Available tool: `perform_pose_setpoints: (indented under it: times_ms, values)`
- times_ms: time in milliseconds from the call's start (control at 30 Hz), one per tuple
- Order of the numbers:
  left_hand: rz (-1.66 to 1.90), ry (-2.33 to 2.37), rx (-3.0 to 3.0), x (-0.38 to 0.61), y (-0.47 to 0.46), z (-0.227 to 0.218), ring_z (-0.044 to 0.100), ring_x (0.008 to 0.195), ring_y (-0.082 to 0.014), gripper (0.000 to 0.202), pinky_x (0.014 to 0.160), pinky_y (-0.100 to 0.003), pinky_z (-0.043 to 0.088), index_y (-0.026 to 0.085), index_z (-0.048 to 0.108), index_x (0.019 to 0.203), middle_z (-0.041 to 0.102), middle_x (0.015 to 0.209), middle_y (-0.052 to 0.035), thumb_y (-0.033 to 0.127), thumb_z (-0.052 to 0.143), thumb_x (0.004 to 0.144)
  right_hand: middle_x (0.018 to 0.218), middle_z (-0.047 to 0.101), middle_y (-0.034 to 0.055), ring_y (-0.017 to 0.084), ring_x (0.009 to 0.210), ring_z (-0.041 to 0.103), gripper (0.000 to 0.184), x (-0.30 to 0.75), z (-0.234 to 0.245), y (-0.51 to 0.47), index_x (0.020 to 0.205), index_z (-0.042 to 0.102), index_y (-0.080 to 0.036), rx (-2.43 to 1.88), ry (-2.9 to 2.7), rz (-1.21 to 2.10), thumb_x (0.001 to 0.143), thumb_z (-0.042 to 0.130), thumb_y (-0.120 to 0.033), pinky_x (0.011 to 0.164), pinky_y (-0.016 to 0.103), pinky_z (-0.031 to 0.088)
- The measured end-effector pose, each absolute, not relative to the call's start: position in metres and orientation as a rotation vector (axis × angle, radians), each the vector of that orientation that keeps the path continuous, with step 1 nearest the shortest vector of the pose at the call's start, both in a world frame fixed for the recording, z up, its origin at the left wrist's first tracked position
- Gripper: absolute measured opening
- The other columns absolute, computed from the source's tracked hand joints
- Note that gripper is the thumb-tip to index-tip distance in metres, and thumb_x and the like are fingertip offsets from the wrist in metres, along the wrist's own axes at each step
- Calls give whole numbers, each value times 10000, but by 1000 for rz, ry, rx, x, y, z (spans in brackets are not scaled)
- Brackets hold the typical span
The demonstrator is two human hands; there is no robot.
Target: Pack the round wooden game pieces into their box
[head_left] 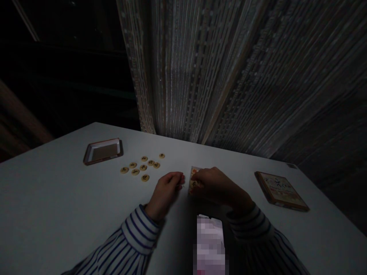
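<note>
The scene is dim. My right hand [213,185] rests on the white table [51,214] with its fingers curled on a small stack of printed cards [195,176]. My left hand [168,189] lies just left of the cards, fingers curled inward, fingertips near the stack; nothing shows in it. Several round yellow tokens [143,167] with dark marks lie scattered on the table to the left of my left hand. Both sleeves are striped.
An open box tray [103,151] sits at the back left beyond the tokens. A printed box lid [281,190] lies at the right. A phone [210,242] lies near me between my arms. A beaded curtain hangs behind the table.
</note>
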State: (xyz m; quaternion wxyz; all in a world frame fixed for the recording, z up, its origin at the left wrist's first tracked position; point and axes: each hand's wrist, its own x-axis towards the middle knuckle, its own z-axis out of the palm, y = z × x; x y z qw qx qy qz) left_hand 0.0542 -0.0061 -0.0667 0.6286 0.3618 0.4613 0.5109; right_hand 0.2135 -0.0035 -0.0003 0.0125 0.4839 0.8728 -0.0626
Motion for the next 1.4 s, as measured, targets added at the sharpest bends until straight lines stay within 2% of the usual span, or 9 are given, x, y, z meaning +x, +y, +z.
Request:
perform_pose_setpoints:
  times_ms: [467,833,1033,1400]
  values:
    - [1086,1078,844,55,-10,-64,599,736,-141,276,675,-248,431,125,650,825,668,794,-66,356,684,678,813,699,42,175,715,613,211,213,-10,-2,849,676,-228,1421,2681,-115,823,481,-306,575,272,297]
    - [1078,1060,834,56,-11,-65,602,723,-135,221,665,-239,435,125,648,818,666,772,-61,293,690,681,796,681,33,154,713,589,174,210,-11,-2,827,670,-215,1420,2661,-180,810,503,-260,590,266,290]
    - [1065,1073,819,56,-11,-65,603,716,-134,206,665,-240,434,128,648,821,669,772,-63,279,688,687,737,660,13,133,663,569,170,211,-13,-1,786,661,-215,1406,2694,-172,816,501,-263,551,263,242]
    - [1045,1095,820,56,-10,-66,608,729,-138,181,685,-253,441,127,641,828,667,769,-59,263,664,711,768,673,19,147,703,589,166,213,-11,-1,786,662,-216,1396,2679,-178,814,509,-273,576,256,281]
